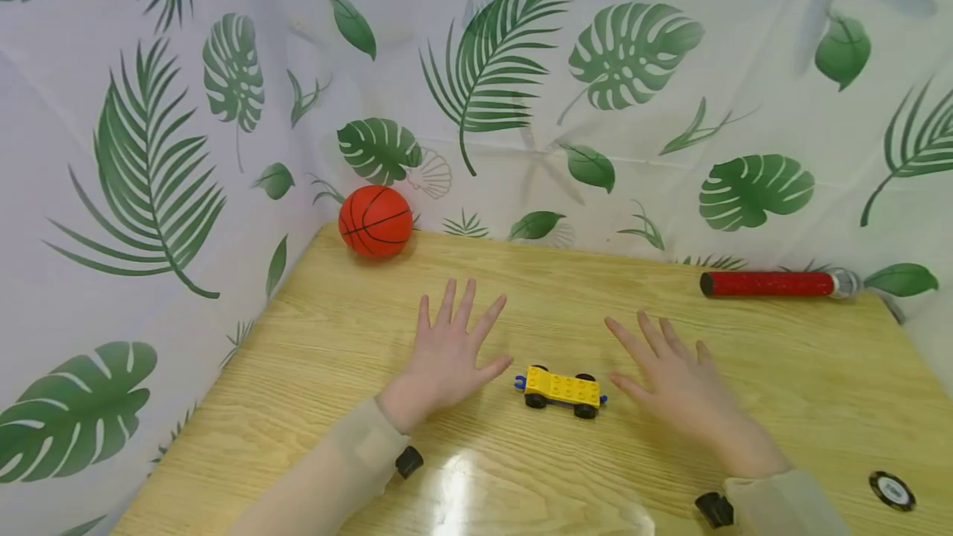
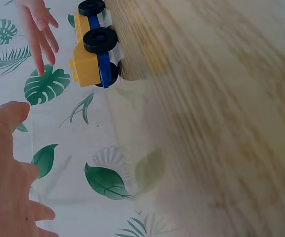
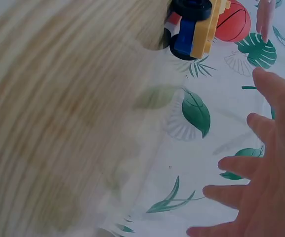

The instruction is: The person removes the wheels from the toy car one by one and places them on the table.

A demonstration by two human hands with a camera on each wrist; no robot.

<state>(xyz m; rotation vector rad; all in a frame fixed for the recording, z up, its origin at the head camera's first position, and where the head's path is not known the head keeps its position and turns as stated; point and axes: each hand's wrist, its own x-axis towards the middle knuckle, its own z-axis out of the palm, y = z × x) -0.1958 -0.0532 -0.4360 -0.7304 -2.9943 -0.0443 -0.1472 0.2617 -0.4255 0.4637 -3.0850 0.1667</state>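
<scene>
A yellow toy car (image 1: 562, 388) with black wheels and blue hitches at its ends stands on the wooden table between the two hands. To its left is the left hand (image 1: 450, 358), fingers spread and holding nothing. The right hand (image 1: 673, 391) lies to the car's right, its fingers also spread and nothing in them. Neither hand touches the car. In the left wrist view the car (image 2: 90, 59) shows from its end, near the top. The right wrist view has part of the car (image 3: 196, 29) at the top edge, with the right hand (image 3: 265, 163) at the right.
An orange-red basketball (image 1: 375, 222) sits in the table's back left corner. Along the back right edge lies a red cylinder with a clear end (image 1: 774, 284). A black and white round chip (image 1: 892, 490) is at the front right. Leaf-printed cloth (image 1: 476, 189) walls the table's back and left.
</scene>
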